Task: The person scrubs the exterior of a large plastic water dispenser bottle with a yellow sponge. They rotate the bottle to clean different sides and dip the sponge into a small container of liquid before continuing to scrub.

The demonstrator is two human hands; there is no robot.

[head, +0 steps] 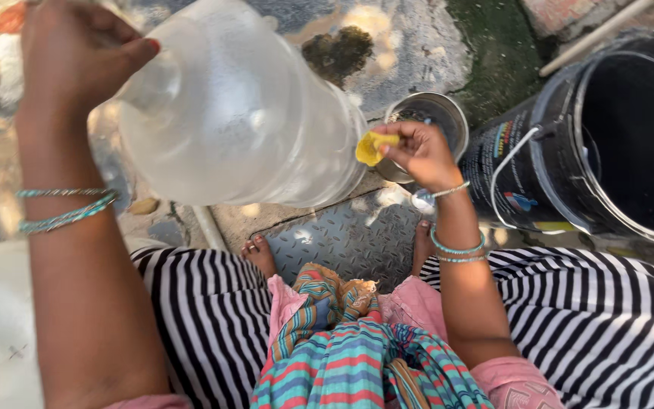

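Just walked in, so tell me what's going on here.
A person crouches on the ground. Their left hand holds up a large clear plastic jar, tilted on its side. The right hand pinches a small yellow scrap at the jar's base end. Just beyond it sits a small steel cup, and a black bucket stands to the right.

Black bucket (615,136) with wire handle at three o'clock; small steel cup (433,121) at one; patterned metal plate (350,238) on wet ground at centre.
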